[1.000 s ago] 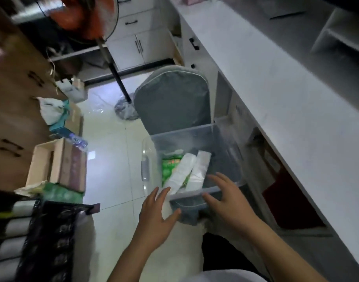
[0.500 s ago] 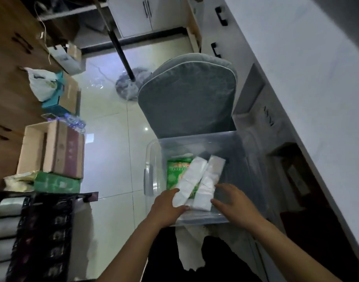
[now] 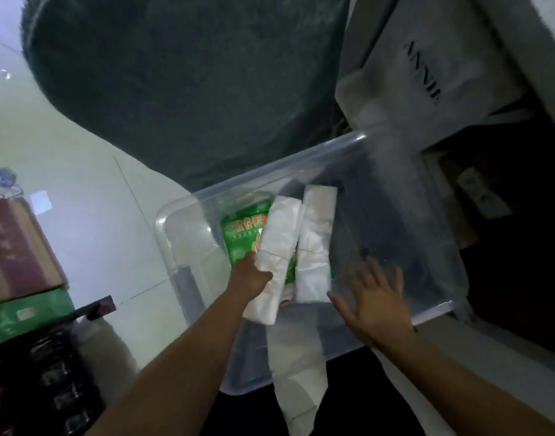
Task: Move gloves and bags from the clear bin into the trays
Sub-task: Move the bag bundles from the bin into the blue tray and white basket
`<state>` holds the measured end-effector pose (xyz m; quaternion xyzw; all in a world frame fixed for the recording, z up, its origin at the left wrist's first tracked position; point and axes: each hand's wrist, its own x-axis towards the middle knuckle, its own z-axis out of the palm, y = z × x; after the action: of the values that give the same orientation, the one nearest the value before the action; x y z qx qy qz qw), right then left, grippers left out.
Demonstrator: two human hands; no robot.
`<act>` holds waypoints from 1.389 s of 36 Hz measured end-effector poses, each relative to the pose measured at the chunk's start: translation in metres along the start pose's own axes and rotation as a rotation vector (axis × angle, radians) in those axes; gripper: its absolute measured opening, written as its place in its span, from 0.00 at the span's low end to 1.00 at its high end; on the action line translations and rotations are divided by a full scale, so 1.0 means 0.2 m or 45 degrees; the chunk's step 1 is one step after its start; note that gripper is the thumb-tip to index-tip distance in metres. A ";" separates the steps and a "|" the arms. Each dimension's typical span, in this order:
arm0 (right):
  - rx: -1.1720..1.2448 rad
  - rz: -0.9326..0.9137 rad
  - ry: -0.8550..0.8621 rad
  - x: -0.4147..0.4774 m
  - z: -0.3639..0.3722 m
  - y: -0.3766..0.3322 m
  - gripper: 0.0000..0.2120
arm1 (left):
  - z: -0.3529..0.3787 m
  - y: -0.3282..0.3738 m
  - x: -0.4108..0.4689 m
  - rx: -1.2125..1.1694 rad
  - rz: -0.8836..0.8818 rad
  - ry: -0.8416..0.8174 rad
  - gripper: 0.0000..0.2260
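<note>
left hand (image 3: pixel 252 278), earlier resting on it, now clasps the near end of the soft white folded bag bundle (image 3: pixel 277 243) inside the clear bin (image 3: pixel 270 174), atop a glossy green packet (image 3: pixel 241 234); right hand (image 3: pixel 377 306) spreads flat, empty.

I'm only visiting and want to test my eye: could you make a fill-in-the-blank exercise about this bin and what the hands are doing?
1. At the clear bin, the left hand grips a bundle of bags coloured ____.
2. The right hand, fingers spread, holds ____.
3. The packet beside that bundle is coloured ____.

Missing words: white; nothing; green.
</note>
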<state>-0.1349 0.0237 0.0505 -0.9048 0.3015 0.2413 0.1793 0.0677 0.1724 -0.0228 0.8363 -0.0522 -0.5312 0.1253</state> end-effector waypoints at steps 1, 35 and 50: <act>0.005 -0.043 0.058 0.01 0.01 -0.01 0.32 | 0.02 0.01 0.06 -0.012 -0.007 0.024 0.34; 0.673 0.010 0.120 0.10 -0.05 -0.03 0.15 | -0.01 0.12 0.20 -0.088 0.030 0.208 0.16; 1.498 1.131 -0.468 0.73 0.16 -0.09 0.05 | -0.21 0.00 -0.38 -0.717 0.330 0.235 0.19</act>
<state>-0.0316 -0.0147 -0.0529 -0.3988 0.6818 0.2373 0.5656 0.0731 0.1962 0.0614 0.7998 0.0024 -0.4265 0.4225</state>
